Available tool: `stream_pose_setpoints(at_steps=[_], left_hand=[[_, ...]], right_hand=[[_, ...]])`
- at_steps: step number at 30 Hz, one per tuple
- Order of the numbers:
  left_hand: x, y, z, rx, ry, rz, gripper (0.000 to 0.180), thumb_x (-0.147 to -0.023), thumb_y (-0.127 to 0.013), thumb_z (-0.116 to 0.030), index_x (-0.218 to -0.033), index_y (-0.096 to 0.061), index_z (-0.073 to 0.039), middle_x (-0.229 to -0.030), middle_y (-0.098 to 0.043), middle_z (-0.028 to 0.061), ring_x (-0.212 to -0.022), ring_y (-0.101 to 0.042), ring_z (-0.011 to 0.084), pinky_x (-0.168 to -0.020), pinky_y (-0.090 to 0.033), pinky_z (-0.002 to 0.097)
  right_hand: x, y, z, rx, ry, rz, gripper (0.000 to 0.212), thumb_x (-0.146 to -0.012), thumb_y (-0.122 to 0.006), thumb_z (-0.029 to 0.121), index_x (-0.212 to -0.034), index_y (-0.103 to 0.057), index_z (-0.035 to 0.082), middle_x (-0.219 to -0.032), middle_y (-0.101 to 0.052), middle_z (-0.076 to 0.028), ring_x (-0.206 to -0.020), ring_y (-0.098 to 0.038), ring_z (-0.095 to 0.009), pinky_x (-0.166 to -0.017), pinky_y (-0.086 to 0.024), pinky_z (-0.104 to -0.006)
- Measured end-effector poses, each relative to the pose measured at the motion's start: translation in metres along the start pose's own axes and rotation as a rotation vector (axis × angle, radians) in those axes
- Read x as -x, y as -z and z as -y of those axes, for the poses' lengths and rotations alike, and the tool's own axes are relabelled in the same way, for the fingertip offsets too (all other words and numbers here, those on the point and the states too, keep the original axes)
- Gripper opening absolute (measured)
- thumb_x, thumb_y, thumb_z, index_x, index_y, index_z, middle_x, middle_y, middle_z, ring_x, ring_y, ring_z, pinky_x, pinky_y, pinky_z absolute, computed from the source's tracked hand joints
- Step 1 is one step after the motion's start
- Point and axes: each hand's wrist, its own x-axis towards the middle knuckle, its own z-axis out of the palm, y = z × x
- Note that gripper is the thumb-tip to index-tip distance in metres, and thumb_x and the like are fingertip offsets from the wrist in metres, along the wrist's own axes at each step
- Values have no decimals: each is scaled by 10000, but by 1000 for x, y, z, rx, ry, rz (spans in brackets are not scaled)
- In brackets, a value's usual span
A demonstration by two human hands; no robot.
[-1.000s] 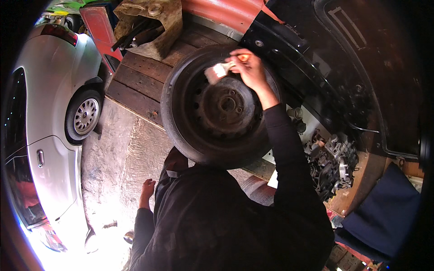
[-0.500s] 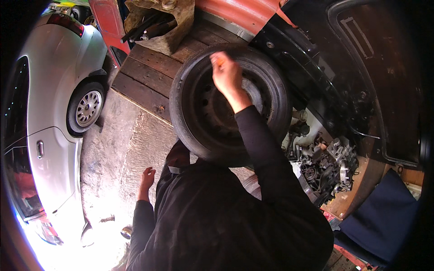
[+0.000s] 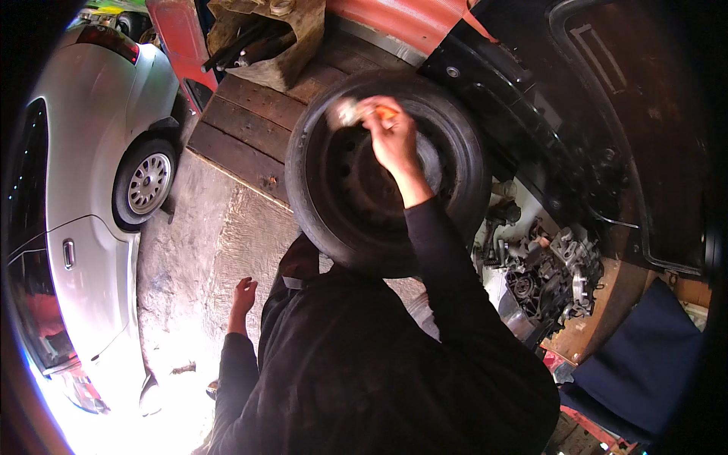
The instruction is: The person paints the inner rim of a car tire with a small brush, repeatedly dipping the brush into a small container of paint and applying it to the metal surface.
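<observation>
A car wheel (image 3: pixel 322 227), a black tyre on a dark steel rim, lies flat on the wooden bench in front of me. Over its rim, my right hand (image 3: pixel 394 142) is closed round a small brush (image 3: pixel 349 114) with an orange handle. The brush's pale head is smeared by motion, at the far left part of the rim; whether it touches the metal I cannot tell. My left hand (image 3: pixel 242 297) hangs low at my left side above the floor, fingers loosely bent and holding nothing.
The bench (image 3: pixel 250 125) carries an open sack (image 3: pixel 292 57) with dark tools at the back. A silver car (image 3: pixel 98 167) stands at left. To the right are greasy engine parts (image 3: pixel 550 277), a large black car panel (image 3: pixel 523 114) and dark blue cloth (image 3: pixel 644 356).
My right hand has moved slightly right and nearer to me over the wheel, and the brush head now shows to its left. The left hand has barely shifted.
</observation>
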Motion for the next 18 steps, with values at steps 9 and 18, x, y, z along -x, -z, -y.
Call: stream_pose_setpoints(at_steps=[9,18], left_hand=[[11,7,-13,-72,5,30,513,-957,-707,-364,-1339,-655,-27,-1216,-735,218,-1177,-690,358,-1011,-528,451],[-6,21,-1,-60,-38,17,487,-969,-694,-326,-1349,-651,-25,-1214,-731,227,-1148,-699,345,-973,-544,439]], right_hand=[[8,15,1,131,18,-40,155,-1047,-632,111,-1105,-706,-12,-1081,-761,-79,-945,-713,-102,-802,-573,-258],[-39,41,-44,230,-17,88,207,-1013,-673,192,-1114,-744,25,-1016,-781,-117,-926,-748,-197,-822,-591,-362]])
